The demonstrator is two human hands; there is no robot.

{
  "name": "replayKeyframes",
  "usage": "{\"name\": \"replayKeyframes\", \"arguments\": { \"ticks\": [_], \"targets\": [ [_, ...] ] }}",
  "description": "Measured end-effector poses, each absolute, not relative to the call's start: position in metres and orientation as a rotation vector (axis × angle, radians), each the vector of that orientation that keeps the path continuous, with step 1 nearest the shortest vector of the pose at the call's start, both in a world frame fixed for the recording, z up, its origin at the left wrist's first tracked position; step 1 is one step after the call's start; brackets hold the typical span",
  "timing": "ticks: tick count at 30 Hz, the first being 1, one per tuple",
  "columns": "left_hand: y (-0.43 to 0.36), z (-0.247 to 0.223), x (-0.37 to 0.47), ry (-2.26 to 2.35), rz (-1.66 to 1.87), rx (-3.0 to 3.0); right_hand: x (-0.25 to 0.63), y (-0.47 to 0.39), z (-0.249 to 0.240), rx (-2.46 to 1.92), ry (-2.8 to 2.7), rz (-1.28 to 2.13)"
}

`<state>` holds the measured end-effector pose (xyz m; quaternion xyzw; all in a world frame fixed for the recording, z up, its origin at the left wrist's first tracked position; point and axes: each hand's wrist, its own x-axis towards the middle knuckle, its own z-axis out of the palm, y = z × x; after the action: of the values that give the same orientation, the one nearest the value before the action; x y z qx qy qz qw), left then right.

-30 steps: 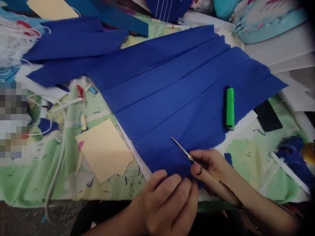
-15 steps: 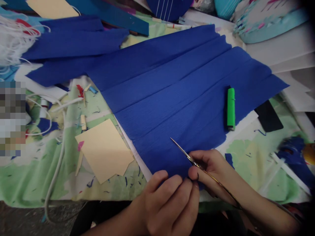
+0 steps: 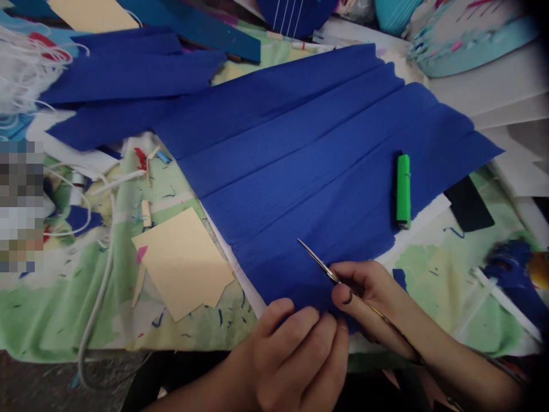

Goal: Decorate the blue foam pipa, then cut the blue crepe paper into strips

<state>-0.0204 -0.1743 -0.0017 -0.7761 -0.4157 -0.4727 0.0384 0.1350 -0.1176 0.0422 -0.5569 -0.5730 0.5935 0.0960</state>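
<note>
A large creased sheet of dark blue paper [image 3: 291, 154] lies slanted over the table. My right hand [image 3: 371, 297] is closed around slim metal tweezers or scissors [image 3: 317, 258], whose thin tip points up and left over the sheet. Just left of it, my left hand [image 3: 300, 349] has its fingers curled at the sheet's near edge; what they pinch, if anything, is hidden beneath them. On the right part of the sheet rests a green lighter-like object [image 3: 403, 190].
Cream card [image 3: 184, 263] and blue scraps lie on the green patterned cloth [image 3: 51, 309]. A white cord [image 3: 100, 297] hangs over the near left edge. A black flat object [image 3: 469, 203] sits at right, white strings [image 3: 26, 68] at far left.
My right thumb has shifted slightly right, a little away from my left fingertips. The blue sheet and the objects around it lie almost as before.
</note>
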Motion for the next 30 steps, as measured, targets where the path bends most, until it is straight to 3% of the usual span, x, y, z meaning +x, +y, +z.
{"name": "replayKeyframes", "arguments": {
  "ticks": [20, 26, 30],
  "targets": [
    [-0.171, 0.001, -0.025, -1.191, -1.432, -2.419, 0.131, -0.105, 0.042, -1.684, -1.785, 1.750],
    [-0.184, 0.014, -0.020, -1.540, -1.371, -2.503, 0.128, -0.103, 0.044, -1.723, -1.800, 1.729],
    [-0.182, 0.011, -0.017, -1.488, -1.448, -2.419, 0.128, -0.103, 0.043, -1.719, -1.796, 1.742]
  ]
}}
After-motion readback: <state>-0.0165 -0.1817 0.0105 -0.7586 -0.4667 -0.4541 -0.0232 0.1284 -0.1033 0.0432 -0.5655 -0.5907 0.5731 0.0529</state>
